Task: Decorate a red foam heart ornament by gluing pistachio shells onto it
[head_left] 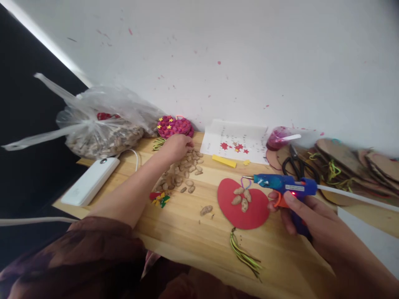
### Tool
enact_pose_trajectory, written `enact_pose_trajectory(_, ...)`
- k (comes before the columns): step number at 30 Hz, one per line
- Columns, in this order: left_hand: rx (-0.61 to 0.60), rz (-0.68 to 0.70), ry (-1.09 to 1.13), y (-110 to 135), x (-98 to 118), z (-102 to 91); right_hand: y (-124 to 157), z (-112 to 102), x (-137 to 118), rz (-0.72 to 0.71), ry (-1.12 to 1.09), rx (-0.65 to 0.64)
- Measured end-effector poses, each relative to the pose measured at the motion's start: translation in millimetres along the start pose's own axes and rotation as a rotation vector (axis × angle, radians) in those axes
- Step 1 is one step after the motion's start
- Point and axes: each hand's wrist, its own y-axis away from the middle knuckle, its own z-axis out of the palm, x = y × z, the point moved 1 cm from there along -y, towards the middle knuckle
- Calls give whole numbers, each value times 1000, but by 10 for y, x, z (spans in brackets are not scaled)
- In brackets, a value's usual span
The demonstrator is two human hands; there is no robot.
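My right hand (pixel 307 214) is wrapped round a blue hot glue gun (pixel 280 185) with an orange trigger and a lit red light. Its metal nozzle points left, over the top of a red heart-shaped card (pixel 227 203). On the card lie several peanuts (pixel 245 205) arranged like petals, with a purple loop (pixel 246 182) above and a green-yellow tassel (pixel 241 253) below. My left hand (pixel 178 146) reaches to the far end of a loose peanut pile (pixel 179 174). Its fingers are curled together, and whatever they pinch is hidden. A single peanut (pixel 206 210) lies left of the heart.
A plastic bag of peanuts (pixel 102 137) and a white power bank (pixel 90 182) stand left. Behind are a pink-purple decorated heart (pixel 174 126) and paper with red stars (pixel 215 139). Scissors (pixel 297 164), a pink-stained cup (pixel 277 139) and cardboard shapes (pixel 352 162) crowd the right.
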Motion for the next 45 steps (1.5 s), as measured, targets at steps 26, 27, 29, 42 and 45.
enact_pose_trajectory(26,187,-59,213,308,-189,-421,11,-14,-11,52,21,102)
enact_pose_trajectory(27,201,-75,208,360,-238,-457,-2,-38,28,53,47,83)
enact_pose_trajectory(29,201,-108,180,470,-329,-491,-24,-80,92,59,90,49)
enact_pose_trajectory(42,7,-75,-52,822,-251,-139,10,40,-98,-31,-144,41)
enact_pose_trajectory(45,12,-47,-118,786,-282,-35,18,34,-98,-47,-155,5)
